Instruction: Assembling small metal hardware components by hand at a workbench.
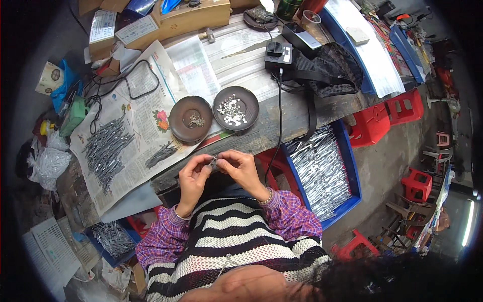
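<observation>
My left hand (192, 180) and my right hand (243, 170) meet in front of the table's near edge, fingers and thumbs pinched together. Between their fingertips is a small shiny metal part (215, 159), too small and too covered to tell its kind. Just beyond the hands stand two round dark dishes. The left dish (176, 119) contains a little heap of tiny brass-coloured pins or screws (194, 120). In the right dish (254, 106) lie many small silvery discs (232, 110). A small pile of slim dark metal pieces (161, 154) rests on newspaper left of my hands.
A larger pile of dark metal pieces (107, 151) covers part of the newspaper (138, 100). Right of me, a blue tray (356, 187) is full of long silvery pieces. Cables, a black mesh bag (334, 68) and cardboard boxes (196, 16) occupy the table. Red stools (370, 126) stand beyond.
</observation>
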Tool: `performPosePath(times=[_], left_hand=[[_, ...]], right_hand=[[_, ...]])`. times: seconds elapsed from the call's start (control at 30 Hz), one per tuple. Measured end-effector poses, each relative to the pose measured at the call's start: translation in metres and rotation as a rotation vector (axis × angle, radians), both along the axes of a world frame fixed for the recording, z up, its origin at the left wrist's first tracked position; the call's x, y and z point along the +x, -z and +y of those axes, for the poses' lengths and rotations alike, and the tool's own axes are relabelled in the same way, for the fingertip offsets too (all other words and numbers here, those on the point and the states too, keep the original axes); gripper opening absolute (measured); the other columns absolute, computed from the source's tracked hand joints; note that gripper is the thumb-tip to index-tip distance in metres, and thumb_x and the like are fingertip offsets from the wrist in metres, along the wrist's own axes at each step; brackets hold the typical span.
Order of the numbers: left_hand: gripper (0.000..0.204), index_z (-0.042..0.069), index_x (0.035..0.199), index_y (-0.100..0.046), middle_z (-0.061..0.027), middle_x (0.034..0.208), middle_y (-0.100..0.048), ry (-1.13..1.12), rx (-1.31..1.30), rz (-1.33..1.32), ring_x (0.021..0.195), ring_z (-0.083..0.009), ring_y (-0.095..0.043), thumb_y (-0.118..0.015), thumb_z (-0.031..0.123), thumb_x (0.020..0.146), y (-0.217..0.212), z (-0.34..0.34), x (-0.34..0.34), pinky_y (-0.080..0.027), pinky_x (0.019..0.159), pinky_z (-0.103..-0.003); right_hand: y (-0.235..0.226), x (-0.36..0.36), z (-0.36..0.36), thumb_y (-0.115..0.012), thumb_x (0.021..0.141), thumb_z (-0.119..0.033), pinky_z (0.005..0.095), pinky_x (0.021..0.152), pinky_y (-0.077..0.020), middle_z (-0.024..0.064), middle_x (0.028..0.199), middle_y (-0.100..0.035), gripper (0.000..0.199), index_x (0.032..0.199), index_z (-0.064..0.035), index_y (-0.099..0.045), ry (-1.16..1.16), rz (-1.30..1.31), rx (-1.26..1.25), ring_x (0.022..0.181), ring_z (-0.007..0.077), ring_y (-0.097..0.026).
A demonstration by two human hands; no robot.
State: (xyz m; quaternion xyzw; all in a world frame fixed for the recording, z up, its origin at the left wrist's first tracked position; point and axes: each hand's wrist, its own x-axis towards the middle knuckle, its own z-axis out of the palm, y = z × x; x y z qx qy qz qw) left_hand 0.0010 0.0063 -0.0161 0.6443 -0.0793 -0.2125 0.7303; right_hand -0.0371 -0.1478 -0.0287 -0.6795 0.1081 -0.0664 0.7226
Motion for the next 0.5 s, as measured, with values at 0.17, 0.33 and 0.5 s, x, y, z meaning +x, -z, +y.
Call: performPosePath(times=[0.17,0.33,0.5], left_hand=[[0.02,-0.002,0.107,-0.058,-0.0009,0.094,-0.058,0.001,-0.017,0.008,0.078,-0.0049,-0.051,-0.057,0.001,0.087,0.0007,-0.0015,0.0002,-0.043,0.069,-0.018],[0.02,-0.003,0.107,-0.058,-0.0017,0.095,-0.057,0.01,-0.007,0.004,0.08,-0.0063,-0.053,-0.057,0.0,0.087,-0.0017,-0.0022,0.0017,-0.044,0.072,-0.02],[0.02,-0.004,0.106,-0.058,-0.003,0.096,-0.057,0.02,0.044,-0.066,0.084,-0.0075,-0.054,-0.057,-0.001,0.086,-0.0035,-0.0015,0.0004,-0.044,0.074,-0.02]], right_hand=[[-0.0005,-0.0003,-0.0013,-0.067,0.079,-0.008,0.023,0.051,-0.0447,0.0058,0.07,-0.062,0.013,0.085,0.0041,-0.064,0.001,0.002,0.009,0.058,0.0087,-0.058],[0.0025,0.0009,-0.0001,-0.068,0.078,-0.009,0.0229,0.051,-0.044,0.0061,0.07,-0.062,0.015,0.085,0.0037,-0.065,0.012,-0.006,0.014,0.057,0.0086,-0.057],[-0.0037,0.0021,-0.0002,-0.069,0.077,-0.01,0.023,0.05,-0.0424,0.0061,0.067,-0.061,0.015,0.083,0.0033,-0.065,0.015,-0.025,-0.042,0.056,0.0078,-0.055]])
